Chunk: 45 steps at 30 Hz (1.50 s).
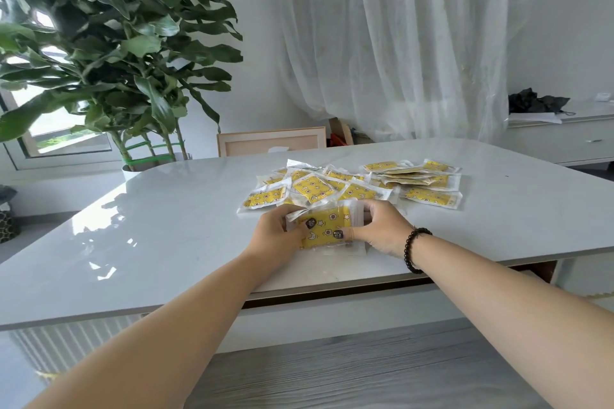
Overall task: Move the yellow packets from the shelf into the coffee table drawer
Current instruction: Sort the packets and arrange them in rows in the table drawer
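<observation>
A tall potted plant with broad dark green leaves is standing at ten o'clock, behind the far left corner of the glossy white rounded tabletop. Just right of the plant, the pale wooden back of a chair is showing above the table's far edge at twelve o'clock.

At the centre of the view, the left hand is gripping the left end of a small stack of yellow, star-and-moon printed packets in clear plastic wrappers, its thumb lying curled across the top packet. The right hand, wearing a black beaded bracelet at the wrist, is clasping the right end of the same stack, thumb on top and fingers wrapping the far edge. The stack is sitting on the tabletop near its front edge, squeezed between both hands.

Just beyond the hands, from twelve to one o'clock, a loose pile of more yellow packets is lying spread over the tabletop, some overlapping.

Sheer white curtains are hanging at one o'clock. At three o'clock, a low white cabinet is carrying a crumpled black object.
</observation>
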### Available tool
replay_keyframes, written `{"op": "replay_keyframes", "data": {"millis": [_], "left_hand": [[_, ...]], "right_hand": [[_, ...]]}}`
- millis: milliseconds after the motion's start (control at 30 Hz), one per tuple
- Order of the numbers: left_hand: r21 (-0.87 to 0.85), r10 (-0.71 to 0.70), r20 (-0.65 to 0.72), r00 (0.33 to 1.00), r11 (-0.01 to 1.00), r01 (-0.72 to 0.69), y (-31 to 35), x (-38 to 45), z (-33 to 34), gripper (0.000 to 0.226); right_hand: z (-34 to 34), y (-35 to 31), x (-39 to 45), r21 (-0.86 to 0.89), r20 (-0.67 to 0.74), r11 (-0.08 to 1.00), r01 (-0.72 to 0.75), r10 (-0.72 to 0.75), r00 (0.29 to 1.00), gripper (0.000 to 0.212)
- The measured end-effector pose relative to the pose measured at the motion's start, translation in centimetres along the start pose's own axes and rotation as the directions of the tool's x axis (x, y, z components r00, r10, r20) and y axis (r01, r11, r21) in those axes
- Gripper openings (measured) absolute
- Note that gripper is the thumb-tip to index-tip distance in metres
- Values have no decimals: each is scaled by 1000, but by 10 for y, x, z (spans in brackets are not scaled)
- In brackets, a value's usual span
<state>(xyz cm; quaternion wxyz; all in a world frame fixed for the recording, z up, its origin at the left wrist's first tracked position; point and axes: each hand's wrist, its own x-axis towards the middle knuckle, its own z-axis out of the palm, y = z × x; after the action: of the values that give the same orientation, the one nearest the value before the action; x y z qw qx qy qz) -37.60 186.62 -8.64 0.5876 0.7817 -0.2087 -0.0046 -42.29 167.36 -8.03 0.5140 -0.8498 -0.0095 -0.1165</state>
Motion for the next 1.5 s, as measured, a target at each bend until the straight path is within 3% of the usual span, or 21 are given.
{"op": "replay_keyframes", "data": {"millis": [167,400,467,567,700,833,967,1067,1167,1267,1367,1467,1500], "left_hand": [[-132,-130,6,992,983,129,6,-14,-9,20],[-172,-302,91,949,934,313,38,-64,-48,18],[-225,-360,103,927,900,374,42,-84,-58,22],[-341,-405,126,905,839,423,37,-117,-74,22],[-319,-480,108,870,812,488,24,-152,-104,28],[-124,-563,53,825,816,565,9,-173,-124,30],[56,-521,-102,847,847,528,-3,-181,-139,14],[95,-485,-186,855,857,506,-15,-181,-151,12],[89,-502,-178,847,849,522,-27,-178,-154,12],[117,-493,-149,857,852,511,-34,-172,-149,12],[164,-469,-106,877,862,480,-42,-167,-140,18],[179,-473,-89,877,858,481,-52,-164,-133,19],[172,-481,-91,872,855,490,-55,-164,-131,19]], "right_hand": [[8,-7,-4,212,-37,975,-58,68,997,26],[35,-54,-30,445,-12,884,-145,168,986,13],[51,-72,-41,557,-25,810,-185,238,971,17],[80,-92,-64,673,69,684,-282,322,944,32],[118,-98,-93,537,181,743,-399,360,915,25],[144,-93,-103,448,225,758,-474,417,881,23],[158,-85,-103,324,312,756,-569,483,818,24],[169,-69,-102,144,379,737,-660,575,725,21],[183,-56,-91,54,331,728,-684,633,700,12],[197,-58,-81,-72,302,707,-704,688,660,26],[210,-56,-70,-192,287,672,-715,735,614,6],[228,-47,-56,-328,377,700,-634,712,592,21],[231,-47,-54,-264,411,676,-688,725,553,23]]}}
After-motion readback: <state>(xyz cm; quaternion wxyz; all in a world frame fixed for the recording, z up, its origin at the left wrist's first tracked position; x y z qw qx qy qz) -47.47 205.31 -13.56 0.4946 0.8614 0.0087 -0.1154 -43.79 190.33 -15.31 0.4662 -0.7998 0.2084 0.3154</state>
